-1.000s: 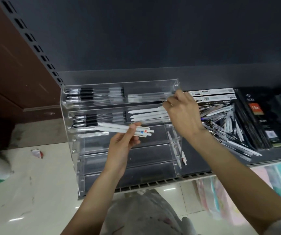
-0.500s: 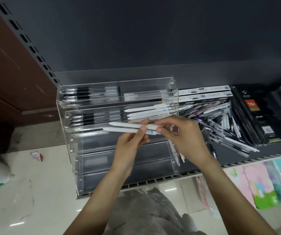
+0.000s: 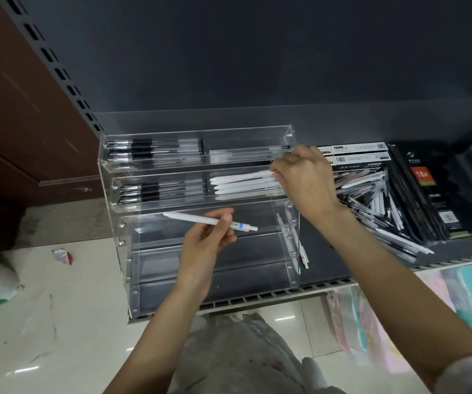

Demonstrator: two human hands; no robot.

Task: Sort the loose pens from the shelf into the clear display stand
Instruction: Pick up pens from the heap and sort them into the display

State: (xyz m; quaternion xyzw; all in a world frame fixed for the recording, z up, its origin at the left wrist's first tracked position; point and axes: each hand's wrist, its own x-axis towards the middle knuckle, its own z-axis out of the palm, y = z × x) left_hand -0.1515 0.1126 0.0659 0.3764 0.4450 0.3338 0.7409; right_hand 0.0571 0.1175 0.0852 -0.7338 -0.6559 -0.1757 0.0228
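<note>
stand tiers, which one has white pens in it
The second tier from the top of the clear stand: white pens lie in its right half, black ones on its left. The top tier has none.

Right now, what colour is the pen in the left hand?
White, with a small blue-and-white label near its right end: the pen held by the left hand, head view.

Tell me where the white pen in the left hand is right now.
In the head view the white pen sits centre frame, pinched by the left hand in front of the clear display stand, just below the tier holding the white pens.
</note>
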